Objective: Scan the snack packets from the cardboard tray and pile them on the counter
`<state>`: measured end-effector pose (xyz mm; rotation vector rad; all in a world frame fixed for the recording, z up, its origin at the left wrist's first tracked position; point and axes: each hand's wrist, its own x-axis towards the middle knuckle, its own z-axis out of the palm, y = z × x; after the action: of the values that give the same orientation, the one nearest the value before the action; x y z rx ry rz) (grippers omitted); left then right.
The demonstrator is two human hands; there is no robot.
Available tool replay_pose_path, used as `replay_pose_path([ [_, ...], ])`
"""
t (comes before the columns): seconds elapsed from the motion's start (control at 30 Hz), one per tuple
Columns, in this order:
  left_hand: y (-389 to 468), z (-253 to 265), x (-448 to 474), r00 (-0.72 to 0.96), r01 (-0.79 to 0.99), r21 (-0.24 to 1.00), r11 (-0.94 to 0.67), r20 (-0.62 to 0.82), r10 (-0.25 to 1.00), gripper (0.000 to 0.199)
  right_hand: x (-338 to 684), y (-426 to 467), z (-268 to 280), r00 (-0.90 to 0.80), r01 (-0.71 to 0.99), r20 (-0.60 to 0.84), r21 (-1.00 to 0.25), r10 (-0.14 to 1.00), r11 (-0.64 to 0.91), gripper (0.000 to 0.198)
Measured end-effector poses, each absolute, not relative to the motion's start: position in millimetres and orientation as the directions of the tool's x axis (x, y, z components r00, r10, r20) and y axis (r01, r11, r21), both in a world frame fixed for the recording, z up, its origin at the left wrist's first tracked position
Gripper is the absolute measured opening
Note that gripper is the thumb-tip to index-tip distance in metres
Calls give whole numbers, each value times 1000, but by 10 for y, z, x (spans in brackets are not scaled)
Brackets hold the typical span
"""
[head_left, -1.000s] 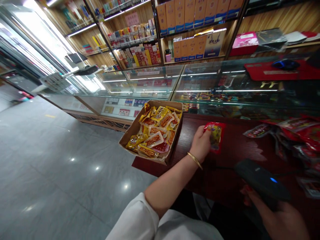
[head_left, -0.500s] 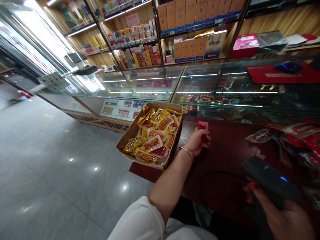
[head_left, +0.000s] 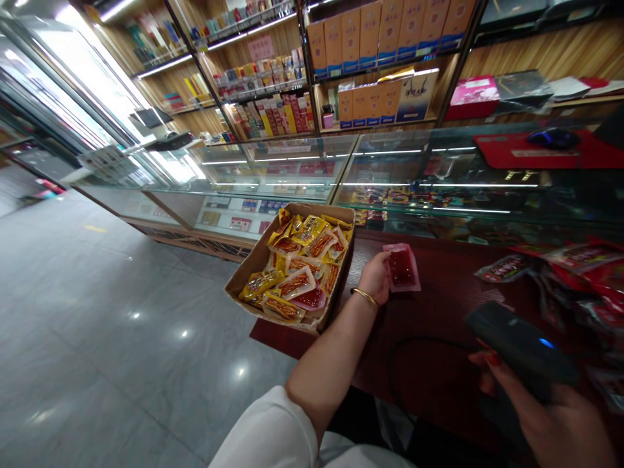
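My left hand pinches the left edge of a small red snack packet with a pale pink border. The packet's broad face shows, just above the dark red tabletop. Closed around its grip, my right hand holds a black barcode scanner with a blue light lit on top. Left of my left hand, a cardboard box stands at the table's edge, filled with several yellow and clear snack packets. One red packet lies among them.
Red and black snack bags are heaped at the table's right. Beyond the table runs a glass display counter, with a red mat and mouse on it. A black cable curves across the tabletop.
My left hand has turned the red packet from nearly edge-on to face-up view, with the packet now extending to the right of the fingers. The scanner has barely shifted.
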<state>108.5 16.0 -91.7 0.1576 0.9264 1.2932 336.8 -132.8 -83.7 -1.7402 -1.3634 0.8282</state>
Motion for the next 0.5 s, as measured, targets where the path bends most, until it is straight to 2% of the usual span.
replay_pose_path([
  [0.13, 151, -938, 1099, -28, -732, 600, 323, -500, 866, 13, 3403, -1318, -850, 221, 522, -31, -841, 975, -145, 38],
  [0.37, 154, -967, 1092, -7, -709, 630, 316, -454, 891, 15, 3311, -1365, -787, 256, 444, -6, -888, 967, -123, 36],
  [0.5, 149, -937, 1084, 27, -705, 630, 327, -437, 899, 16, 3310, -1392, -841, 195, 413, -42, -902, 980, -121, 32],
])
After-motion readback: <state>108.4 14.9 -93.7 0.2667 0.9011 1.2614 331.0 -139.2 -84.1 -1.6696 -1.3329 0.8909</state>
